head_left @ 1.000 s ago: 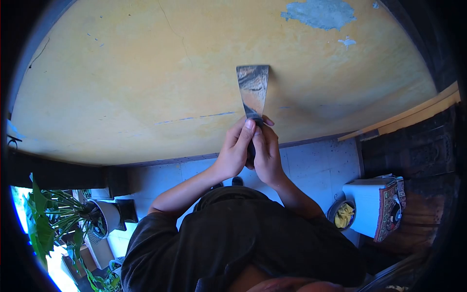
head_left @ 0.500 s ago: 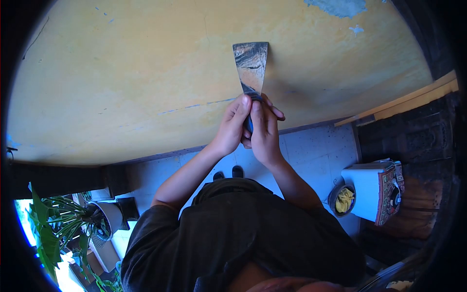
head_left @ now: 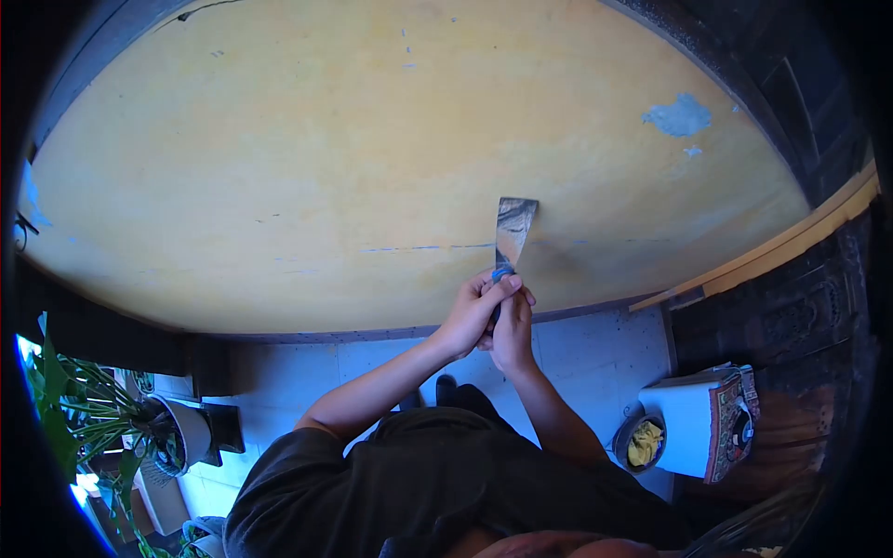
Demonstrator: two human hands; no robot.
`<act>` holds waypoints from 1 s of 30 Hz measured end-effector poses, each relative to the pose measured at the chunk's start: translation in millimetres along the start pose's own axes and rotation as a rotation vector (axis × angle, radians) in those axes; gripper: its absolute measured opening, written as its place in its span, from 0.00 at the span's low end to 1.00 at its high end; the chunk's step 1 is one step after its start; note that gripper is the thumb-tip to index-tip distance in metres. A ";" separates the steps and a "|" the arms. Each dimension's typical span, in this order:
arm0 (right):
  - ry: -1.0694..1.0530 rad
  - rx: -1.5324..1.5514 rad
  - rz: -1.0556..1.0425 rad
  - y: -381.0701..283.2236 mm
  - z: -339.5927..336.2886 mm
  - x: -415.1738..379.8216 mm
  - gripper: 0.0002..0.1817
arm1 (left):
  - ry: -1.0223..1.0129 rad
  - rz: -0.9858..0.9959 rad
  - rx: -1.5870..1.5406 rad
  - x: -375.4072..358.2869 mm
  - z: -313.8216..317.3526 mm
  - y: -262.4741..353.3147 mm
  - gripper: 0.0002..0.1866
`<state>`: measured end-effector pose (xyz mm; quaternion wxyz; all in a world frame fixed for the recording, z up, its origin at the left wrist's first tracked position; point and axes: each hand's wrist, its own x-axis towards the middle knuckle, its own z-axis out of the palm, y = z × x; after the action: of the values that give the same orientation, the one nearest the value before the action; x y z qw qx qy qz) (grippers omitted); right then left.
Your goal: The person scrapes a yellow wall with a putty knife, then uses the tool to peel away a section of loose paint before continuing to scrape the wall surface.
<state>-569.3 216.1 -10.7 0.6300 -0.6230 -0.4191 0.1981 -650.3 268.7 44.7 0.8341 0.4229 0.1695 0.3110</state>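
A paint scraper with a wide, stained metal blade and a dark handle with some blue points up toward the yellow wall. Its handle is wrapped by both hands. My left hand is closed around it, thumb near the base of the blade. My right hand grips the same handle from the other side, its fingers partly hidden. Behind the blade, a thin line of bare paint runs across the wall.
Pale blue patches mark the wall at upper right. A bowl with yellow cloth-like material stands beside a white box-shaped stand. Dark carved wood is at right. A potted plant stands at lower left on the tiled floor.
My view has tilted up, so more wall shows. Both hands and the scraper now appear lower and slightly farther right, with the scraper leaning more to the right. The grip stays closed.
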 end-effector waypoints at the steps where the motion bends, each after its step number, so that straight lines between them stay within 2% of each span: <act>1: -0.043 0.045 0.047 -22.1 -4.1 6.7 0.22 | -0.018 0.033 0.006 1.3 6.4 13.3 0.24; 4: -0.065 0.217 0.101 -48.5 -5.2 24.6 0.21 | -0.096 0.056 0.060 11.3 9.3 35.3 0.22; 5: -0.092 0.339 0.225 -57.5 -7.6 26.3 0.20 | -0.108 0.058 0.072 9.7 15.2 47.3 0.22; 6: -0.096 0.352 0.244 -60.0 -9.9 23.1 0.20 | -0.118 0.064 0.085 7.6 20.2 54.3 0.22; 8: -0.113 0.386 0.267 -61.1 -10.1 12.7 0.20 | -0.051 0.052 0.068 -1.1 17.3 40.0 0.23; 9: -0.042 0.348 0.196 -37.3 -4.1 7.3 0.20 | -0.002 0.041 0.033 -4.9 12.2 21.3 0.23; 10: -0.092 0.289 0.239 -23.5 -8.0 -0.1 0.20 | 0.048 0.033 -0.006 -7.0 8.0 5.7 0.23; 12: -0.028 0.331 0.290 -6.9 -1.1 -5.5 0.22 | 0.061 -0.019 0.008 -9.6 -1.8 -3.3 0.21; 13: -0.025 0.318 0.247 -8.0 2.2 4.2 0.22 | 0.052 -0.005 -0.018 -7.5 -2.8 -2.6 0.21; 15: 0.003 0.297 0.202 -15.7 6.6 7.3 0.23 | 0.025 0.078 0.012 -4.4 3.2 16.1 0.21; 16: -0.056 0.310 0.135 -26.5 4.9 15.6 0.23 | 0.018 0.111 0.027 -3.0 5.4 26.7 0.21; 18: -0.169 0.248 0.148 -39.1 1.7 31.5 0.20 | -0.032 0.088 0.072 0.7 5.5 47.5 0.21; 20: -0.134 0.382 0.230 -31.8 1.4 33.9 0.21 | -0.055 0.094 0.113 0.1 8.7 61.5 0.21; 22: -0.082 0.281 0.110 -23.0 11.0 22.4 0.22 | 0.013 0.102 0.093 -2.7 -0.2 37.5 0.21; 24: -0.055 0.271 0.182 -2.2 17.7 -0.1 0.23 | 0.108 0.122 0.027 -9.1 -10.6 2.4 0.22; 25: -0.073 0.260 0.213 14.0 18.1 -9.0 0.23 | 0.082 0.020 -0.020 -16.3 -22.2 -4.5 0.21; 29: -0.157 0.217 0.215 27.2 20.1 -9.0 0.24 | 0.062 0.039 -0.026 -12.3 -36.3 -12.7 0.21; 30: -0.053 0.187 0.144 28.8 25.2 -2.2 0.24 | 0.064 0.074 -0.010 -11.2 -29.5 -0.8 0.20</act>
<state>-582.2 234.2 -42.0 0.6582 -0.5844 -0.3697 0.2975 -674.5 278.6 27.1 0.8182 0.4147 0.1787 0.3559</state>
